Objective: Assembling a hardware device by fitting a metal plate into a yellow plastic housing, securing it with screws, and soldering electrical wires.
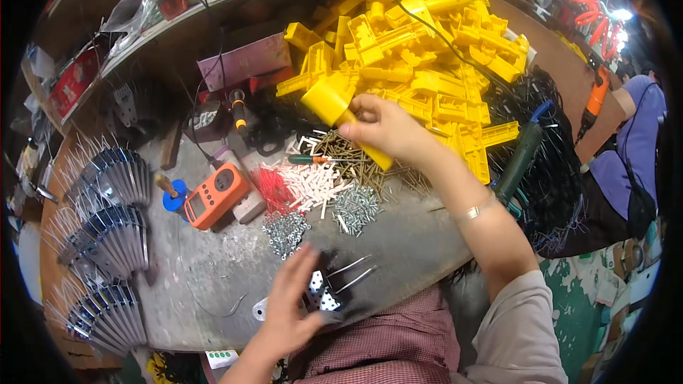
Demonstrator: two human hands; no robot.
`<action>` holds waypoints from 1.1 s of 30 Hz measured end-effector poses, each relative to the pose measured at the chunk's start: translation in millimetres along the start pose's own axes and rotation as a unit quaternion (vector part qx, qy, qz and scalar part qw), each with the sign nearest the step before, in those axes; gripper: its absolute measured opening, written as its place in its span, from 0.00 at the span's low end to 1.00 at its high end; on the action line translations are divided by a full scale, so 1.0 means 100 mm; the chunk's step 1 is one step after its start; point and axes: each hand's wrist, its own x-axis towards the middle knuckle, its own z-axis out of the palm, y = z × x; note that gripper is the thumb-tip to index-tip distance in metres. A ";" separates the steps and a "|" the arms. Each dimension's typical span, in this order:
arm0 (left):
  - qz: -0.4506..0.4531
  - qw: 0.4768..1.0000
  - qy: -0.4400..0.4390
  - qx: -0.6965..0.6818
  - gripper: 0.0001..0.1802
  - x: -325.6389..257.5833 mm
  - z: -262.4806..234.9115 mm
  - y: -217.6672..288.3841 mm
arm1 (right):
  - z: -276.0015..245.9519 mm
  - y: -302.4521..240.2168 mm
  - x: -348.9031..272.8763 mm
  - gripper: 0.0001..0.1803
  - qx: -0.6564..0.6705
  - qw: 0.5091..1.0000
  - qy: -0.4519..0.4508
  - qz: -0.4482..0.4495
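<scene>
— Where do we stand at the workbench [213, 270]?

— Our right hand [384, 128] is raised over the middle of the bench, fingers curled shut around a yellow plastic piece [334, 110]. Its blocky head points up and to the left, and its long stem runs down past our palm. Our left hand [288, 306] lies low near the front edge, fingers spread and fairly open, pressing on a small perforated metal bracket [324, 291]. Thin metal pins [352, 274] stick out from the bracket to the right.

— How much looks done?

— We judge a good share. Three fanned stacks of similar metal parts [110, 242] with wire prongs sit in a row at the far left. But a large heap of yellow plastic pieces [420, 50] is piled behind our right hand, so plenty seems left.

— And the piece we hold?

— Bright yellow, moulded, solid-looking, with a squared end; whether anything is fitted into it, we cannot tell.

— What else is nearby?

— Between our hands lie brass-coloured screws [356, 153], white wall plugs [313, 181], red plugs [272, 188] and silver screws [284, 231]. An orange meter [213, 195] rests left of them.
</scene>
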 end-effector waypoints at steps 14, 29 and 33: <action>-0.204 0.818 0.169 -0.510 0.47 -0.11 -0.28 0.27 | -0.43 0.29 -1.47 0.14 -0.553 0.829 0.064 -0.058; -0.260 0.671 0.140 -0.680 0.40 0.03 -0.21 0.04 | -0.80 0.48 -1.48 0.05 -0.487 0.860 0.154 0.012; -0.291 0.715 0.180 -0.610 0.35 -0.11 -0.25 -0.02 | -0.55 0.62 -1.13 0.10 -0.538 0.833 0.126 -0.030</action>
